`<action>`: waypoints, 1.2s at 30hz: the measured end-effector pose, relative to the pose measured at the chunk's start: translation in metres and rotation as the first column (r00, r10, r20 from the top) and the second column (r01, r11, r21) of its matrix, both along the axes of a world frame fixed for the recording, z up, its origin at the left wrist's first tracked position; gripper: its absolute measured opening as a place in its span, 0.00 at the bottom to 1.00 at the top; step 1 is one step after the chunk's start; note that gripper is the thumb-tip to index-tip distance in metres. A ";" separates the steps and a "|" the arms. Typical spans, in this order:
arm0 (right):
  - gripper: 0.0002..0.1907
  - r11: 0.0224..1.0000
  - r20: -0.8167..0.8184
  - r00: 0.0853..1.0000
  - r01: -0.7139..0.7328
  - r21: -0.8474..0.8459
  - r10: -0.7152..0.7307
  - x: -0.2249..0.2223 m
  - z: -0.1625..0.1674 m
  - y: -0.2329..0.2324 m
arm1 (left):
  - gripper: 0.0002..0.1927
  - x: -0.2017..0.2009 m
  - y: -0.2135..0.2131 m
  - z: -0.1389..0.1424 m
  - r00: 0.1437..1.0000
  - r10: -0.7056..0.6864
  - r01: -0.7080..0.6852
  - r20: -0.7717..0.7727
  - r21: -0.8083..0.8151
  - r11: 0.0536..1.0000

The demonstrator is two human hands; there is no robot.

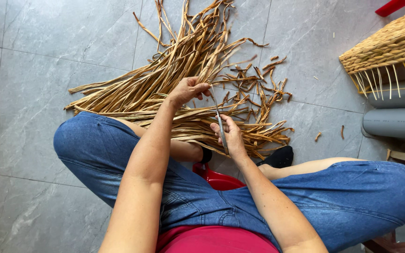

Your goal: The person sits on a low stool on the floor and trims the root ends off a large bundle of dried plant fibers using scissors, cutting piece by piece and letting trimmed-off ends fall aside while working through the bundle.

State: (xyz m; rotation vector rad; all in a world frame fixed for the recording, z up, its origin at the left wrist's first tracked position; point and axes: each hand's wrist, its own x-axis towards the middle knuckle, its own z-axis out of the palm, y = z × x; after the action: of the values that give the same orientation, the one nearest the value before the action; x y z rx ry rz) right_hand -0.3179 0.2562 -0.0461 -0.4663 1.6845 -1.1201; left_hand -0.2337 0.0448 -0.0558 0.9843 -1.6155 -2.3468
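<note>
A dried reed strip [210, 77] is pinched in the left hand [188, 90], while the right hand [230, 136] grips scissors [221, 129] just below. Short trimmed scraps [258, 75] lie beyond the hands; a large reed pile [165, 89] appears untrimmed. Half-woven basket [390, 44] sits far right.

We see a floor [38, 84] of large grey stone-look tiles with thin grout lines, evenly daylit. Far right of the hands lie two grey plastic pipes [394, 122] beneath a partly woven basket [390, 44]; a red stool [216, 179] sits below them.
</note>
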 end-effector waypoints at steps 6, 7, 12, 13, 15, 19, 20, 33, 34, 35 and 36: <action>0.34 0.998 -0.086 0.995 -0.038 0.043 0.041 0.000 0.002 -0.003 | 0.12 0.000 0.002 -0.002 0.998 -0.009 0.014 -0.058 0.095 0.995; 0.33 0.998 -0.103 0.994 -0.037 0.043 0.041 0.000 0.002 -0.003 | 0.12 -0.001 0.003 -0.002 0.998 -0.009 0.016 -0.065 0.108 0.994; 0.31 1.000 0.007 1.000 0.018 -0.006 -0.018 0.001 0.002 -0.004 | 0.11 0.000 0.003 0.000 1.000 0.013 -0.011 -0.019 0.085 0.996; 0.30 0.999 0.025 0.999 0.031 -0.014 -0.031 0.001 0.001 -0.003 | 0.11 0.000 0.003 0.000 1.000 0.015 -0.015 0.004 0.061 0.998; 0.30 0.999 0.040 0.999 0.038 -0.016 -0.037 0.002 0.001 -0.002 | 0.11 0.001 0.002 0.002 0.999 0.033 -0.033 -0.007 0.070 0.997; 0.30 1.000 0.063 0.998 0.024 -0.015 -0.023 0.001 0.001 -0.003 | 0.11 0.002 0.003 0.003 0.998 0.050 -0.047 -0.033 0.100 0.994; 0.31 1.000 0.080 0.997 0.023 -0.021 -0.022 0.002 0.001 -0.003 | 0.12 0.002 0.003 0.003 0.999 0.035 -0.034 -0.014 0.067 0.997; 0.29 0.998 0.090 0.995 0.046 -0.036 -0.043 0.003 0.002 -0.005 | 0.12 0.002 0.004 -0.004 1.000 0.023 -0.021 -0.012 0.103 0.994; 0.28 0.995 0.142 0.988 0.076 -0.063 -0.066 0.001 0.002 -0.004 | 0.12 0.002 0.004 -0.004 0.999 0.035 -0.035 -0.003 0.088 0.996; 0.27 0.991 0.195 0.977 0.105 -0.088 -0.087 -0.001 0.002 -0.003 | 0.12 0.003 0.004 -0.004 0.999 0.041 -0.039 -0.012 0.088 0.995; 0.28 0.988 0.204 0.973 0.128 -0.088 -0.108 -0.003 0.002 -0.003 | 0.12 0.003 0.003 -0.004 0.999 0.047 -0.045 -0.021 0.087 0.995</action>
State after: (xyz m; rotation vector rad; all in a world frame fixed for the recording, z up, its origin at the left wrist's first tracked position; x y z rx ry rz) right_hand -0.3209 0.2533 -0.0442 -0.3088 1.5018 -1.2993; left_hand -0.2304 0.0479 -0.0598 0.9949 -1.4784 -2.4066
